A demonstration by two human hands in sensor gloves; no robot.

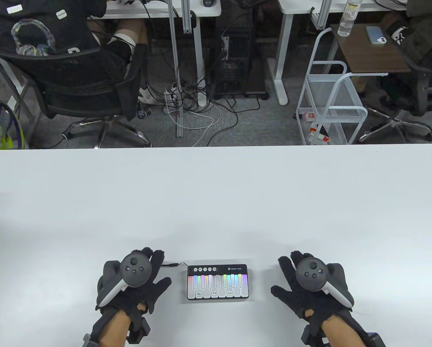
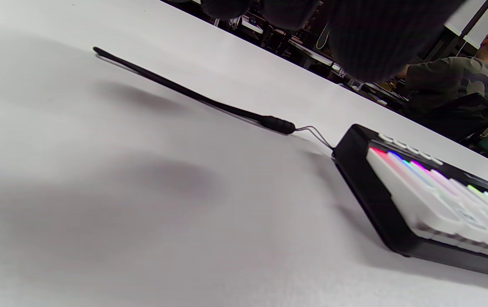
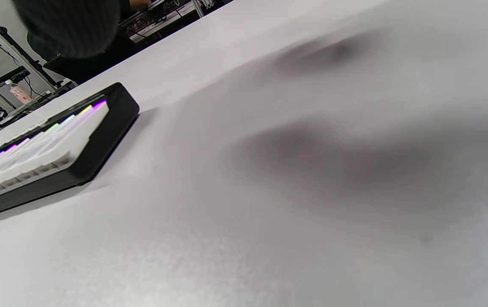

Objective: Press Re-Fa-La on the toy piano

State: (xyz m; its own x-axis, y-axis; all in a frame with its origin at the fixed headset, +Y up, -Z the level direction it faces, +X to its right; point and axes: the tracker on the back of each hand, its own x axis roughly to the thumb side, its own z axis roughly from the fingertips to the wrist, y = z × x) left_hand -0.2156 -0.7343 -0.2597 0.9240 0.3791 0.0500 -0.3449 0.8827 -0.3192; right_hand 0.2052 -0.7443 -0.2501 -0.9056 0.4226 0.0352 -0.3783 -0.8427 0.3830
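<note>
Toy piano: near the front edge of the white table, between my hands, keys lit.
Left hand: mine, fingers spread, holding nothing, just left of the piano.
Right hand: fingers spread, holding nothing, to its right.
Cable: runs from the piano's left side.

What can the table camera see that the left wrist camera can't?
Only the table view shows both gloved hands, the left hand and the right hand, lying spread on either side of the toy piano, neither touching it. It also shows the Re, Fa and La labels on the keys. Only the left wrist view shows the black cable up close, ending in a thin wire at the piano's corner. Both show the white table, the piano and its rainbow-lit keys.
</note>
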